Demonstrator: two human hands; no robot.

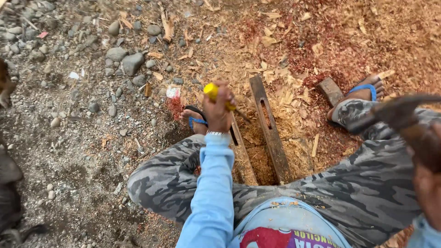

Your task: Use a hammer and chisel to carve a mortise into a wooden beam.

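A yellow-handled chisel (216, 95) stands tilted, its blade angled down to a narrow wooden plank (242, 156) lying on sawdust. A second dark plank (272, 133) with a long cut slot lies just beside it. A blurred hammer (404, 112) is raised at the right.

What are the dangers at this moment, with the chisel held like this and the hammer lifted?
1. The left hand grips the yellow-handled chisel just under its top, so a hammer blow that misses may hit the fingers.
2. Both feet in blue sandals lie bare beside the slotted wooden plank; a slipping chisel or flying chip could cut them.
3. The plank rests on loose wood chips and may shift when struck.
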